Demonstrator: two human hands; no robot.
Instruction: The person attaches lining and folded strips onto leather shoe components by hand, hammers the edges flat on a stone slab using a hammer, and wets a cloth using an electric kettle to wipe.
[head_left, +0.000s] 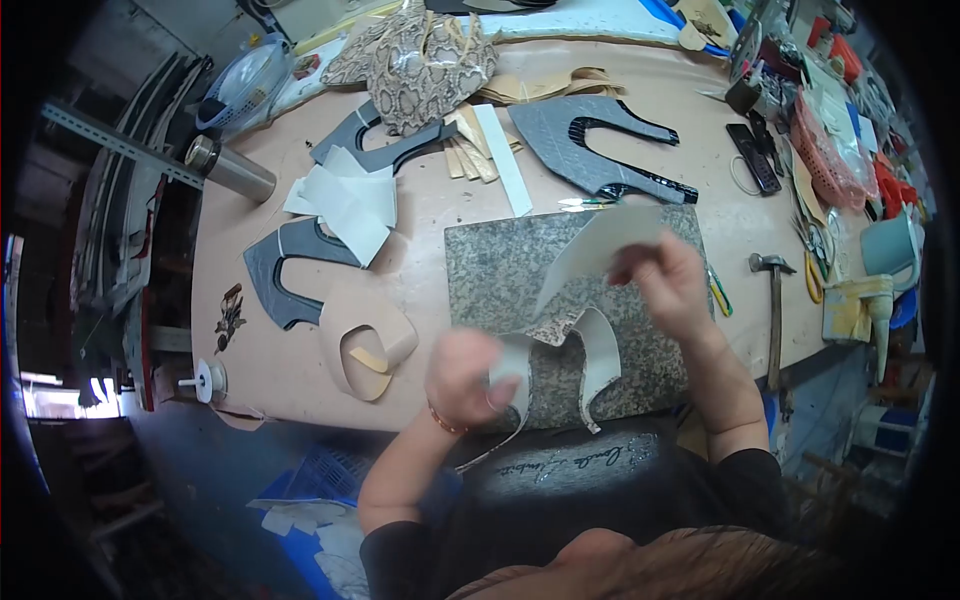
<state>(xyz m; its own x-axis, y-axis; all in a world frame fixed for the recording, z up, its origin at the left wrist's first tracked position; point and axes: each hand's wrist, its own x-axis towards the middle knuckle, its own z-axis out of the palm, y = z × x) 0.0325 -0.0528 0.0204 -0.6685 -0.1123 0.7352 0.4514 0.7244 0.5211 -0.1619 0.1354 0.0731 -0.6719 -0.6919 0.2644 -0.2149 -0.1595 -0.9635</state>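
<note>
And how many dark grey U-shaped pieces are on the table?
3 visible: the right piece, beyond the slab; the upper left piece, between snakeskin and white sheets; the lower left piece, partly under those sheets. More may be hidden, stacked or covered.

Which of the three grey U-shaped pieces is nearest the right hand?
The grey piece just beyond the speckled slab; the other two lie farther left.

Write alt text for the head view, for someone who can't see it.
A person's right hand holds up a thin pale sheet above a speckled slab, while the left hand, blurred, is at one side of a curved pale piece. Around the slab on the table are grey cutouts, snakeskin-patterned material and a hammer.
</note>
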